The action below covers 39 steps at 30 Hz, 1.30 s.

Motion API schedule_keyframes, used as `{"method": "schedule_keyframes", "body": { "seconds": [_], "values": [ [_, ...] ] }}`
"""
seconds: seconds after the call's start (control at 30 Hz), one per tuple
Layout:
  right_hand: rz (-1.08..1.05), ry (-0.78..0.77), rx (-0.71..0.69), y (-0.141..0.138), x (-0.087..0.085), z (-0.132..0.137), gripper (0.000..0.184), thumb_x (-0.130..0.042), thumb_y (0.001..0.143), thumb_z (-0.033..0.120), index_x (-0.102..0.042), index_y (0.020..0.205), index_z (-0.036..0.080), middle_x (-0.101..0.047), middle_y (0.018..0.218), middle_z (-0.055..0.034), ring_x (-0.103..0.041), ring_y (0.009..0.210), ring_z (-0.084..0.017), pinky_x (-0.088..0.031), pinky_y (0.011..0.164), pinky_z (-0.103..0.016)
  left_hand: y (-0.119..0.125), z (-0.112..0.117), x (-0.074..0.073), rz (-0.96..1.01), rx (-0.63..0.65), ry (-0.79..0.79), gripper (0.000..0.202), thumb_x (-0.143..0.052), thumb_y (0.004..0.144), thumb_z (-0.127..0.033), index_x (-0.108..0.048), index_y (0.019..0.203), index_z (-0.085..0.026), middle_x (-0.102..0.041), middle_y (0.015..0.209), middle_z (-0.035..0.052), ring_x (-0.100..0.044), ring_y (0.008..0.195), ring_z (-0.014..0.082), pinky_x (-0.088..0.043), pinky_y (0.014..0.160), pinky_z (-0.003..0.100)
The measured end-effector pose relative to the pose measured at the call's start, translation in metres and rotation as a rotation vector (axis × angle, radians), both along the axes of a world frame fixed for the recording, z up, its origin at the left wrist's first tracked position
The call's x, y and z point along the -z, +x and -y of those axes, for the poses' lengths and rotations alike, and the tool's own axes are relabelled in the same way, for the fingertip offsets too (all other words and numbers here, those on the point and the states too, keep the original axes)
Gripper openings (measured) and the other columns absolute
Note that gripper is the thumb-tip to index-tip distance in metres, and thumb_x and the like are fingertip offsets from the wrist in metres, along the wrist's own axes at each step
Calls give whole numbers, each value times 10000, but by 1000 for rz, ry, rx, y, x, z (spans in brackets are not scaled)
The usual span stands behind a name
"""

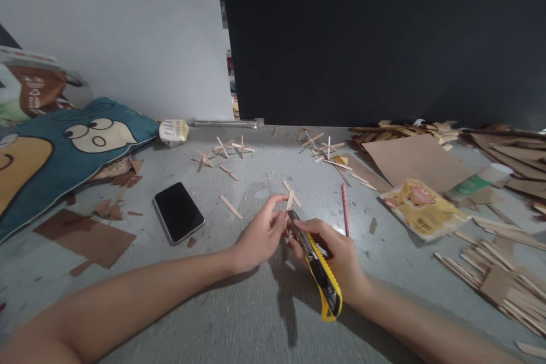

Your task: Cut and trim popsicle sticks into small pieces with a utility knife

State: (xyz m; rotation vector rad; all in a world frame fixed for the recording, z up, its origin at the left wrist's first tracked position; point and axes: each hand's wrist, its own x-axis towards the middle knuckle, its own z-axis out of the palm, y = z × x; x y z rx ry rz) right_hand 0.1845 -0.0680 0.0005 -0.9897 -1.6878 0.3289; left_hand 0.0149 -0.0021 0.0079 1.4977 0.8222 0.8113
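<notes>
Near the middle of the grey table, my left hand [265, 233] pinches a small wooden craft stick [290, 200] between thumb and fingers. Another stick [297, 198] lies crosswise just beyond it; whether the two are joined I cannot tell. My right hand [335, 250] is closed around a yellow and black utility knife [318, 264], its front end pointing away from me and close to the held stick. The blade's tip is hard to make out against my left fingers. A loose craft stick [231, 207] rests flat to the left of my left hand.
Crossed-stick pieces [242, 148] stand farther back, with more [329, 148] at right. A phone [178, 213] lies left, beside a blue cushion [98, 131]. A pink pencil [345, 210], a yellow packet [424, 207], a glue tube [480, 182] and bundled sticks [497, 278] occupy the right.
</notes>
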Motion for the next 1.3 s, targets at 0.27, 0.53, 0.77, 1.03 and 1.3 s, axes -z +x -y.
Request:
{"method": "schedule_keyframes", "body": {
  "seconds": [0.27,0.53,0.77,1.03,1.3],
  "values": [
    [42,26,28,0,-1,0,142,-675,955,173,-628,1063,253,-766,853,-27,-716,639,-151,-594,574,-248,-1,1,2,-80,3,97,510,-474,1079,-558,-504,1441,-200,-594,760,-23,-588,711,164,-452,684,292],
    [36,32,10,0,-2,1,136,-664,958,158,-602,1023,261,-743,829,-4,-699,619,-137,-568,554,-224,0,0,4,-56,53,98,544,-442,1074,-601,-493,1407,-175,-504,713,-57,-506,646,147,-408,634,281],
    [2,9,11,0,-1,0,154,-676,938,154,-597,1010,263,-748,834,-3,-705,613,-138,-566,535,-220,2,-1,2,17,84,37,589,-461,1048,-650,-466,1385,-167,-431,662,-89,-419,589,135,-362,590,269],
    [-89,-73,4,3,9,-1,140,-697,948,211,-600,1046,239,-755,872,-27,-733,595,-143,-587,541,-237,2,-2,4,8,76,5,553,-442,1047,-650,-524,1321,-177,-352,620,-105,-338,554,127,-310,557,256],
    [-128,-188,114,8,-1,6,119,-618,1050,312,-656,1139,243,-695,693,26,-675,551,-142,-528,528,-235,1,-1,2,-68,52,0,350,-423,1070,-500,-535,1212,-200,-391,650,-90,-345,552,120,-302,539,239]
  ]
}}
